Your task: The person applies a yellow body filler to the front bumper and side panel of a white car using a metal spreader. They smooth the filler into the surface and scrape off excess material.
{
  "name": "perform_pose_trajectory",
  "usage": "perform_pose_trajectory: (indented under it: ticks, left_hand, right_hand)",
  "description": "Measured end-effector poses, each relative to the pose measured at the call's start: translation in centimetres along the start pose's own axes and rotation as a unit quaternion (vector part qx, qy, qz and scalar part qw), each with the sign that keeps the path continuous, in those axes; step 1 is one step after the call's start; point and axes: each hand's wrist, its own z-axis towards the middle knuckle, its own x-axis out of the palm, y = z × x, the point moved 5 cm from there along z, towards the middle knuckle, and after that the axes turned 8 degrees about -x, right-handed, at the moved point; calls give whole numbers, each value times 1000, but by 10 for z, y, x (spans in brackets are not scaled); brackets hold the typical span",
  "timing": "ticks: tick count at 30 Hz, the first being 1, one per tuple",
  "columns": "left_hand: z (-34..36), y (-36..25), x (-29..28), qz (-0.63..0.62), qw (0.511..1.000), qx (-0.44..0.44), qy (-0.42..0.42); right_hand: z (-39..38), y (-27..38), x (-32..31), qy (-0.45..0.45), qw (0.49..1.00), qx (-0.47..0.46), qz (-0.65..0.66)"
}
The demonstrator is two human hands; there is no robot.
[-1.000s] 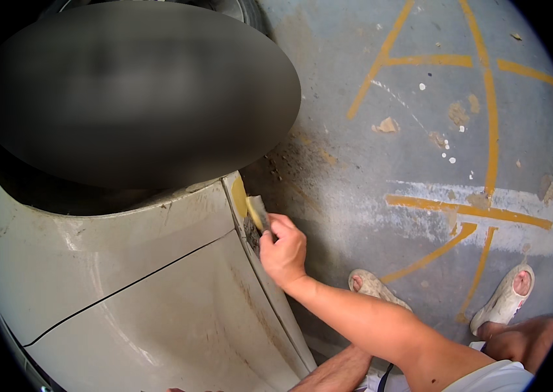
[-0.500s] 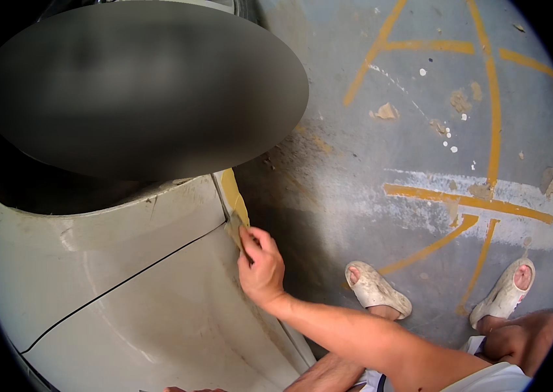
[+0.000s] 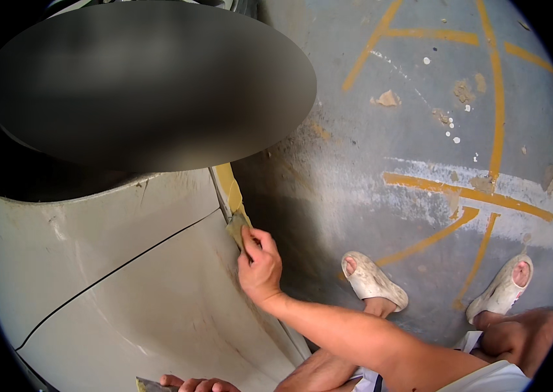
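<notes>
My right hand (image 3: 261, 264) reaches up along the edge of a beige car body panel (image 3: 146, 287). Its fingers pinch a small flat scraper (image 3: 238, 228), smeared greyish yellow and laid against the panel edge. Just above the scraper, a yellow strip of what looks like filler (image 3: 229, 189) runs along that edge. At the bottom, only the fingers of my left hand (image 3: 201, 385) show. They are curled by a flat grey plate with a yellowish edge (image 3: 152, 385), which they appear to hold; the lower part is cut off by the frame.
A dark seam (image 3: 119, 281) crosses the panel. A blurred oval (image 3: 152, 85) hides the upper left. To the right lies a grey floor (image 3: 328, 215) with yellow painted lines (image 3: 497, 117) and dried lumps (image 3: 389, 98). My feet in pale slippers (image 3: 373, 282) stand there.
The view has shifted slightly. More of my left hand and its plate has come in at the bottom. My right hand stays at the panel edge, with the scraper's face showing more.
</notes>
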Motion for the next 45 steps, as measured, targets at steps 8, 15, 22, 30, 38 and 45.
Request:
perform_pose_trajectory:
  ticks: [8, 15, 22, 30, 38, 45]
  left_hand:
    - [66, 10, 34, 305, 937, -71, -154]
    - [86, 43, 60, 234, 954, -144, -120]
    - [87, 52, 95, 252, 951, -157, -84]
    - [59, 33, 100, 429, 886, 28, -176]
    - [30, -12, 68, 505, 790, 262, -230]
    - [19, -10, 21, 426, 867, 188, -175]
  right_hand:
    - [21, -3, -82, 125, 991, 26, 46]
    - [84, 109, -186, 186, 886, -424, 15]
    - [46, 167, -181, 256, 742, -614, -78]
    - [5, 143, -167, 371, 759, -535, -10]
    - [54, -17, -77, 299, 819, 265, 411]
    - [86, -55, -28, 43, 959, 181, 215]
